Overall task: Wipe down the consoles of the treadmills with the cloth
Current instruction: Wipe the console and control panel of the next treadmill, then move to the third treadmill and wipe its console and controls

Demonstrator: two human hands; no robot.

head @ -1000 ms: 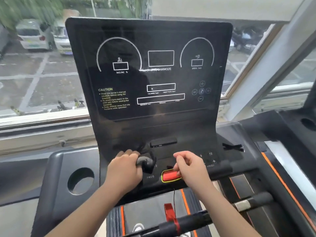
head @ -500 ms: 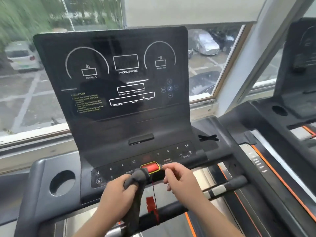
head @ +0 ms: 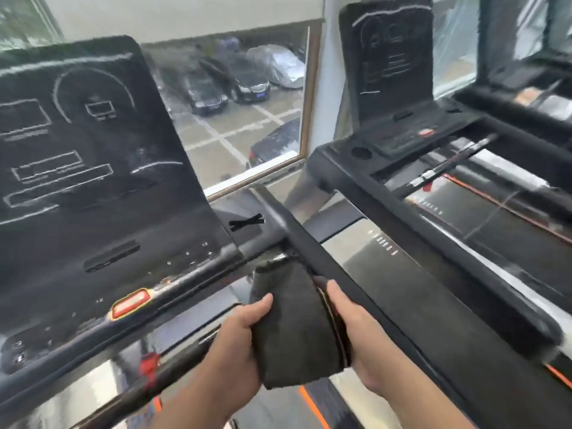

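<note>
Both hands grip cloth (head: 297,323): left hand (head: 238,345) fingers curled on edge, right hand (head: 356,335) likewise.

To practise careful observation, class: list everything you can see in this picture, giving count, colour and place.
near console: one, black, left
far console: one, black, upper right
stop button: one, red with a yellow rim, low on the near console
handrail: one, black, from centre to lower right
window: one, brown frame, between the consoles
cars: several, mostly dark, one under a silver cover, outside the window
cloth: one, dark grey, lower centre, between the hands
left hand: one, grips the cloth's left side
right hand: one, holds the cloth's right side
</note>
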